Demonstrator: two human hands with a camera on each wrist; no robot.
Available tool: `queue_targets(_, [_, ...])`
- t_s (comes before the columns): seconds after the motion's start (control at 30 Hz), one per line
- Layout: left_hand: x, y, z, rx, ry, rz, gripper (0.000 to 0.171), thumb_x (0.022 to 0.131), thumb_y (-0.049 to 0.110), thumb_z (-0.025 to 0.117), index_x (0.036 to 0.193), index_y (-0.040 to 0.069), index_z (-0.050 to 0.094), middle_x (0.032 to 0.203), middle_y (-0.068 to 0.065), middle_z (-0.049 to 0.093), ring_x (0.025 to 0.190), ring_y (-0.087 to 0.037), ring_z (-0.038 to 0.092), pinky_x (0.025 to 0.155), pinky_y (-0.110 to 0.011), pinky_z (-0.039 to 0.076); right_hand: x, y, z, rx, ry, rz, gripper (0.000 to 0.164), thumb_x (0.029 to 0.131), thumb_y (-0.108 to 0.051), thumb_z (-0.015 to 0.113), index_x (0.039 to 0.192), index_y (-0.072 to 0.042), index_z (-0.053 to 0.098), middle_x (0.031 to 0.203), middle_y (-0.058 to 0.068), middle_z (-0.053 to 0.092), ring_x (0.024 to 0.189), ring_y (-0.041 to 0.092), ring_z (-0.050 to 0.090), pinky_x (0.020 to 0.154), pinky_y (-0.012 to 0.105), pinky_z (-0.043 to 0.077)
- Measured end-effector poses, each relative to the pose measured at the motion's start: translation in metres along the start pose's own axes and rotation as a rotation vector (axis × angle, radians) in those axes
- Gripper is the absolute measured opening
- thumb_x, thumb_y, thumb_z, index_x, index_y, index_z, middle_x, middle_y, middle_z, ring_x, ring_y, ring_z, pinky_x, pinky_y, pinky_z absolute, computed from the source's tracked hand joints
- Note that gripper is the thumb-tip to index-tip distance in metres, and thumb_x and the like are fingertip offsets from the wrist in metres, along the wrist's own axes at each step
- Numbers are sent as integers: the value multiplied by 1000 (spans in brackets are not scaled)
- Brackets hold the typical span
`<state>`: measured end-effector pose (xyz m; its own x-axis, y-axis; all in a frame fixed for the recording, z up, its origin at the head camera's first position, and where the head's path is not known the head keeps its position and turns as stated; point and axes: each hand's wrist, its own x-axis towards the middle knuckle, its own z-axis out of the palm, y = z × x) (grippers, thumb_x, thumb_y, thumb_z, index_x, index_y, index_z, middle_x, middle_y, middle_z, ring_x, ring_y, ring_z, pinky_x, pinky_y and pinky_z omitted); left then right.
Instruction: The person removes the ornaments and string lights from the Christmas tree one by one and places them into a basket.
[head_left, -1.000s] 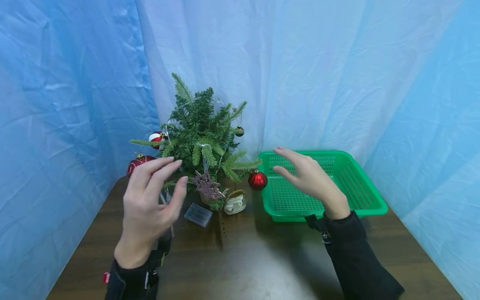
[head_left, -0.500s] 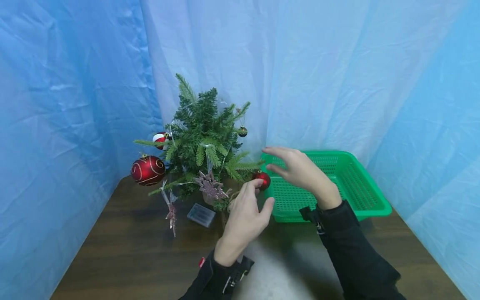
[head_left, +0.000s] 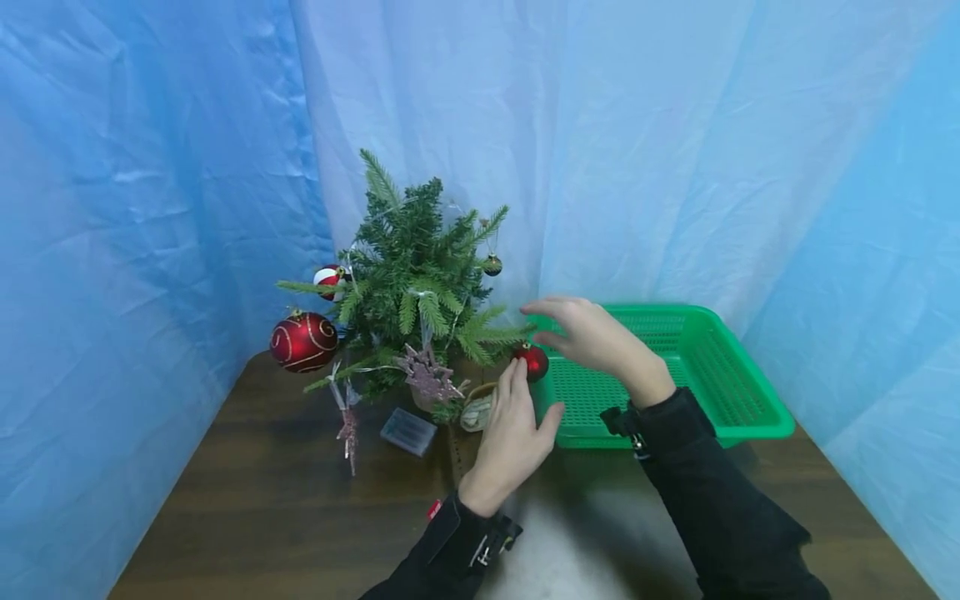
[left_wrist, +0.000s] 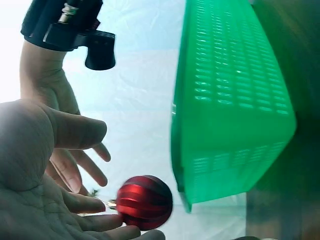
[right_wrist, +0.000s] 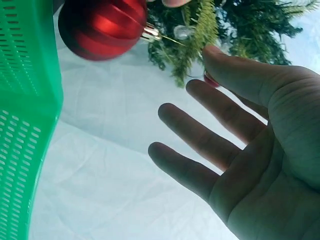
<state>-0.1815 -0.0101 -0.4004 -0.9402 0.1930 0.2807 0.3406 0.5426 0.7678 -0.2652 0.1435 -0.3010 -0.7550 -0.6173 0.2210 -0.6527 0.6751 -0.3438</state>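
Blue curtains [head_left: 172, 167] stand around a dark brown wooden table [head_left: 247, 500]. At the left, a large red bauble with gold swirls [head_left: 303, 342] hangs beside the small tree [head_left: 420, 258]; a red-and-white bauble [head_left: 327, 284] hangs just behind it, and a glittery pink ornament [head_left: 348, 433] dangles lower down. Under the branches, a flat translucent case [head_left: 408, 432] lies on the table; its contents are too dim to make out. A glittery star [head_left: 429, 375] hangs at the front of the tree. At the edge of the person's black left sleeve [head_left: 442, 542] sits a small red tag [head_left: 434, 508], its pale marking too small to read. A pale bundle [head_left: 476, 413] lies partly behind the left hand [head_left: 513, 437], whose grip is loose, fingers extended and thumb apart. Its fingertips are at the ribbed red bauble [head_left: 532, 363]; whether they touch cannot be told. That bauble hangs from a branch tip between the two hands, just beside the left end of the green basket [head_left: 731, 375]. The right hand [head_left: 600, 337], its grip spread and holding nothing, hovers above the basket's left part. The basket has slotted walls and a slotted floor.
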Motion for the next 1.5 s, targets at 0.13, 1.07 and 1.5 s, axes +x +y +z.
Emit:
queue_targets(0.13, [3,-6,6,17,16,12,82,101,30,63,160,0,16,164,-22,18,150,-37,23,115,-55,31,5,2,6,26,-4,3,40,98,-7,69,137,-2,62,133,17,64,120,33,62,97,47,52])
queue_targets(1.07, [10,-17,15,-32,58,4,88,99,32,66,163,7,10,164,-16,15,148,-34,29,112,-52,37,-11,17,12,76,174,84,19,101,-15,65,115,-6,75,103,9,75,75,16,68,69,39,56])
queue_targets(1.5, [14,-26,20,-98,93,54,88,100,35,66,163,10,9,163,-15,18,148,-32,30,113,-51,35,-22,16,13,81,220,83,19,101,-15,66,115,-4,74,102,11,75,84,24,71,71,42,57])
